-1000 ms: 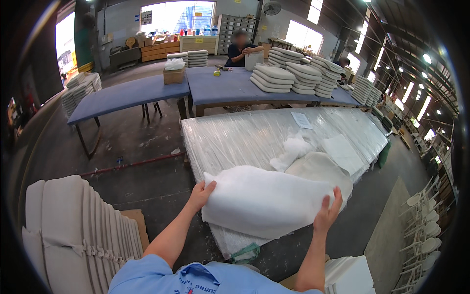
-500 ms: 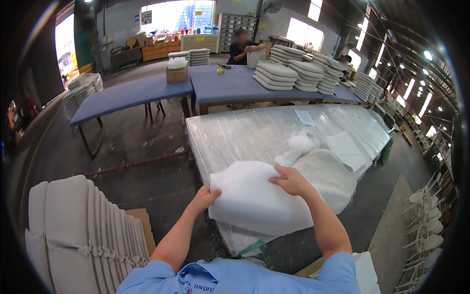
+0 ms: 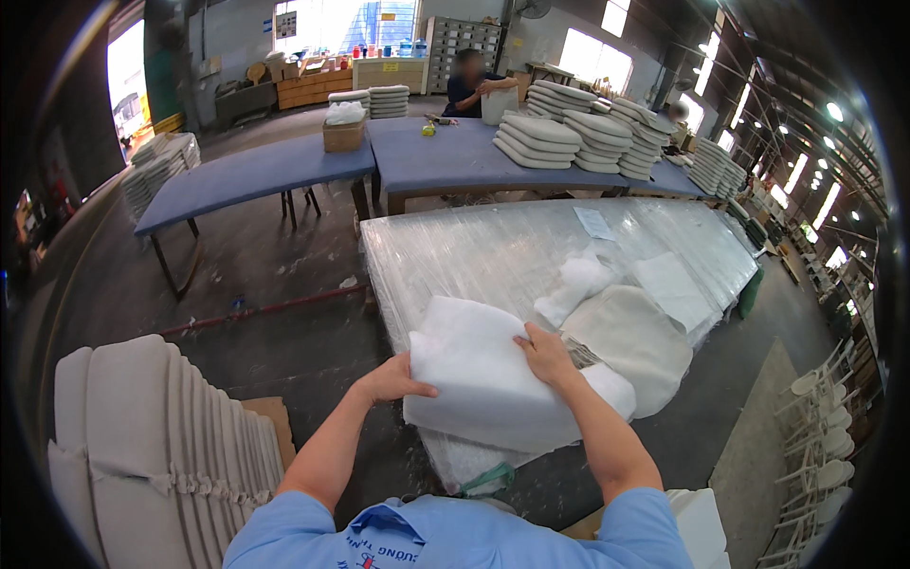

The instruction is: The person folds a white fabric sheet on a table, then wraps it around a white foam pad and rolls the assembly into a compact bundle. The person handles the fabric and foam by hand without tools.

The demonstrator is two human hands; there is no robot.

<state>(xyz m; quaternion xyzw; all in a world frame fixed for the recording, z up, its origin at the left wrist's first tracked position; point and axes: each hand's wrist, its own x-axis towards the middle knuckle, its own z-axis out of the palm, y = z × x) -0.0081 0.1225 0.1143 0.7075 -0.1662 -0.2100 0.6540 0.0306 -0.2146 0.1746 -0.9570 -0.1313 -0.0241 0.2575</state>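
Both hands grip a white wadding sheet point(image 3: 493, 384): the left hand point(image 3: 391, 381) pinches its near-left edge, the right hand point(image 3: 547, 353) closes over its far edge. It looks light, soft and floppy, best held at opposite edges. Beyond the right hand lies a beige cushion cover point(image 3: 630, 343) on the plastic-wrapped table point(image 3: 493, 251).

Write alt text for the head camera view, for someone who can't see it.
Both bare hands, left hand and right hand, grip a thick white fibre padding sheet over a plastic-wrapped worktable. An upright row of beige seat cushions stands at the left.
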